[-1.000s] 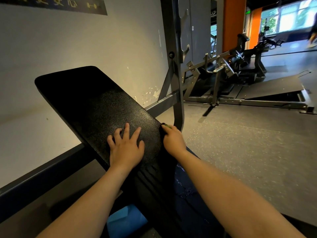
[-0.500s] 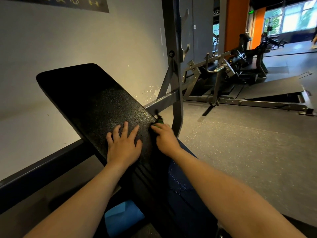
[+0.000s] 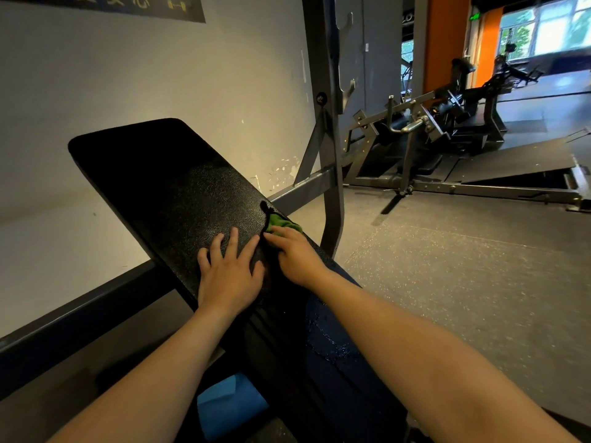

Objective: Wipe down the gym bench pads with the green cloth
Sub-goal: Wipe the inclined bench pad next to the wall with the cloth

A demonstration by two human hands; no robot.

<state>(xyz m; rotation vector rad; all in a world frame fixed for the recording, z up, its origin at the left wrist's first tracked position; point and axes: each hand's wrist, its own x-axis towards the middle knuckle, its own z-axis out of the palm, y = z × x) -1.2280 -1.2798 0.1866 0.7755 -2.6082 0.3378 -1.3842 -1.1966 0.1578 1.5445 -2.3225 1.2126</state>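
pad (image 3: 160,187) edge: right hand (image 3: 297,254) grips green cloth (image 3: 281,222) there, left hand (image 3: 228,276) flat just beside.

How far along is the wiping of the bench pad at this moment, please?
Done: nothing can be confirmed; the back pad shows no wet trace. In hand: the right hand holds the green cloth at the pad's right edge, while the left hand rests flat on the pad. Left: probably the pad's far upper part, which the cloth is not near.
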